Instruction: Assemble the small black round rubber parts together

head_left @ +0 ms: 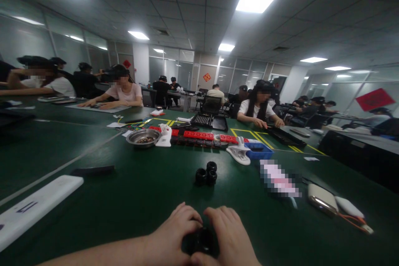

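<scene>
At the near edge of the table my left hand (pixel 174 232) and my right hand (pixel 232 235) curl in from either side around a dark, glossy black round piece (pixel 204 241). Fingers and thumbs partly cover it, so its exact kind is unclear. Beyond my hands, a small cluster of black tyre-like rings (pixel 201 176) stands on the green table (pixel 149 199), similar in colour to the held piece.
Farther off lie a metal bowl (pixel 137 142) with small parts, red blocks (pixel 198 135) in a row, white clamps (pixel 240 151) and a blue bin (pixel 260 152). A long white bar (pixel 40 208) is at left, a power bank (pixel 322 199) at right. Co-workers sit across.
</scene>
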`<state>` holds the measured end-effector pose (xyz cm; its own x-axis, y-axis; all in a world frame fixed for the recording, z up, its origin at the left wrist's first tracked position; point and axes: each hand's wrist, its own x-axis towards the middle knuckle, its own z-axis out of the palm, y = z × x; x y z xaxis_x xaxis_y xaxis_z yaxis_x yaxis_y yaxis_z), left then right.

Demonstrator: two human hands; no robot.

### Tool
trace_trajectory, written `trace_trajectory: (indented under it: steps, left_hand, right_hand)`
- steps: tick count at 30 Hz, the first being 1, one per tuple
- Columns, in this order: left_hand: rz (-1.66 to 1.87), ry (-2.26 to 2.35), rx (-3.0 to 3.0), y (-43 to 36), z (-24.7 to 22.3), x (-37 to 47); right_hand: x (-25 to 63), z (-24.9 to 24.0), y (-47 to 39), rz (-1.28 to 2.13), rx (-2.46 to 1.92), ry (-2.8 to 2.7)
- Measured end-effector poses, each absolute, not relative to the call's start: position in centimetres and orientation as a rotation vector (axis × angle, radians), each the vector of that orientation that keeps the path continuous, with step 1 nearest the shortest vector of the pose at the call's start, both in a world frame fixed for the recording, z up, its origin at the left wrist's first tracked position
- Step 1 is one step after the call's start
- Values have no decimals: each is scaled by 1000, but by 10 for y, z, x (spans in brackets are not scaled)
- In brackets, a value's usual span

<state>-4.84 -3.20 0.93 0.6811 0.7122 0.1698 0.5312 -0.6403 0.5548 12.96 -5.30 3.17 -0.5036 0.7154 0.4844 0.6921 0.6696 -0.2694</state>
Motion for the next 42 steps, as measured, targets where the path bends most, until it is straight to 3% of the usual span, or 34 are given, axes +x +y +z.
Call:
trace_trajectory:
  steps: [7, 15, 20, 29, 34, 37, 42]
  left_hand:
    - [498, 999, 2367, -33, 16, -46]
    - [499, 938, 2427, -31, 14, -49]
    - [470, 996, 2389, -33, 17, -47]
    - [487, 954, 2432, -32, 13, -49]
    - [475, 982, 2423, -33, 14, -48]
    - [486, 971, 2426, -32, 12, -49]
    - [511, 929, 2463, -31, 10, -51]
  right_hand:
    - [126, 42, -57, 400, -769, -2406]
    - [123, 34, -59, 272, -1198, -2327]
    - [123, 37, -58, 515, -892, -2380]
    - [126, 35, -59, 362, -1268, -2261]
    - [131, 25, -55, 595, -1005, -2296]
    - [133, 28, -55, 548, -861, -2323]
    - [129, 37, -58, 404, -1187, -2209]
